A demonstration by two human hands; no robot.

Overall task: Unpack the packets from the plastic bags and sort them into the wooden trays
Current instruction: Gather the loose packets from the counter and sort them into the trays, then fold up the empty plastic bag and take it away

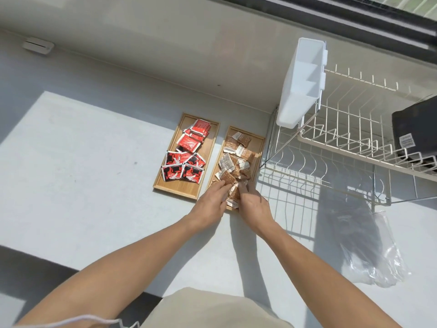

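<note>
Two wooden trays lie side by side on the white counter. The left tray holds red packets at its far end and red-and-black packets nearer me. The right tray is full of brown and white packets. My left hand and my right hand meet over the near end of the right tray, fingers in the pile of brown packets. Whether either hand grips a packet is hidden by the fingers. Empty clear plastic bags lie on the counter at the right.
A white wire dish rack stands right of the trays, with a white plastic holder hung on its corner and a black object on top. The wall runs behind the trays. A white socket sits on the far left wall.
</note>
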